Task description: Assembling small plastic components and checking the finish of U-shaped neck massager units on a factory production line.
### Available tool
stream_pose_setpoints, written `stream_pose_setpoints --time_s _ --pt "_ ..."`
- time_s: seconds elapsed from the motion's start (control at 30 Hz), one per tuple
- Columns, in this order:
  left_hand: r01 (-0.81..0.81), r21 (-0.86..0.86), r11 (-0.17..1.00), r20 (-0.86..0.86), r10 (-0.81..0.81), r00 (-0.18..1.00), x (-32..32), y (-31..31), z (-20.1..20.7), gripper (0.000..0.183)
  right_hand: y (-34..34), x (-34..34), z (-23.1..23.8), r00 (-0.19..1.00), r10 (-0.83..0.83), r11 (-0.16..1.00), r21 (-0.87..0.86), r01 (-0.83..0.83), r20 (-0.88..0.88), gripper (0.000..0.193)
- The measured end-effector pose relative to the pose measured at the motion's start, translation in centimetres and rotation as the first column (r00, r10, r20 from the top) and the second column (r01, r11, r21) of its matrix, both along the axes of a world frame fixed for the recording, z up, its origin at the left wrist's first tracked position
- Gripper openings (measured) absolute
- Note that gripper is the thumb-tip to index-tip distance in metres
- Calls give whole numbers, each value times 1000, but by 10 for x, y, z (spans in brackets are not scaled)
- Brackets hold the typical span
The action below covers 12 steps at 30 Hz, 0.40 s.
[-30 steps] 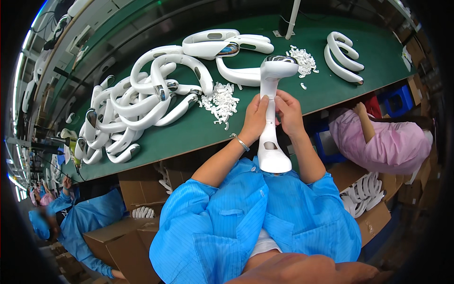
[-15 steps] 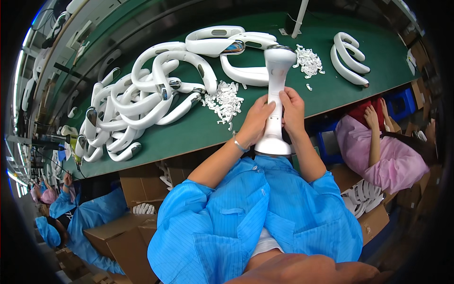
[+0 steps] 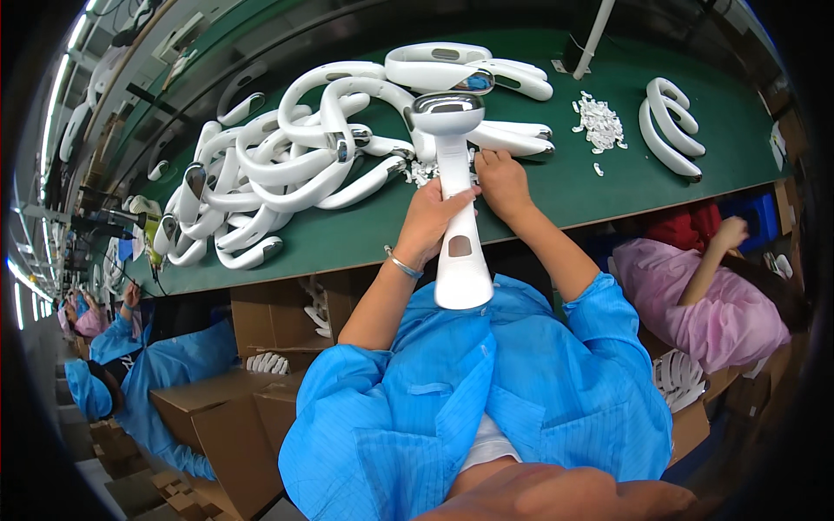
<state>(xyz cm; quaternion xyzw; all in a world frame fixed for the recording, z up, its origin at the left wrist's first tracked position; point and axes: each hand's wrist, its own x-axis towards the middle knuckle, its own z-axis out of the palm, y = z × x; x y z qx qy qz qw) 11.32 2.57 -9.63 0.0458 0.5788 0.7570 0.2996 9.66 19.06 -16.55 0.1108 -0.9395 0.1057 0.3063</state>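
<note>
My left hand (image 3: 427, 217) is wrapped round the middle of a white U-shaped neckband device (image 3: 460, 269), held above the front edge of the bench. Its rounded, chrome-tipped end points away from me, and its wide end hangs close to my chest. Just right of the device, my right hand (image 3: 504, 184) is down at the bench with fingers curled together, beside a pile of small white plastic clips (image 3: 421, 173). The device partly covers that pile. What those fingertips hold, if anything, is hidden.
A heap of similar white neckbands (image 3: 287, 165) covers the left of the green bench (image 3: 573, 191). A second clip pile (image 3: 599, 122) and several neckbands (image 3: 669, 126) lie to the right, near an upright post (image 3: 595, 39). Co-workers sit at both sides; cardboard boxes (image 3: 234, 443) stand below.
The neckband device has swung left and turned, now showing a small window on its near part. My right hand has let go of it and moved to the clip pile.
</note>
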Motion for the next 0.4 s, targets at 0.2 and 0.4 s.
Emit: stream_pose_setpoints --time_s 0.2,0.4 --pt "43 59 997 29 -44 999 -6 -13 -13 29 7 -6 -8 999 -16 990 143 23 -49 7" --pt "-87 116 989 62 80 995 -3 -24 -9 36 15 3 -7 995 -95 982 163 94 1 10"
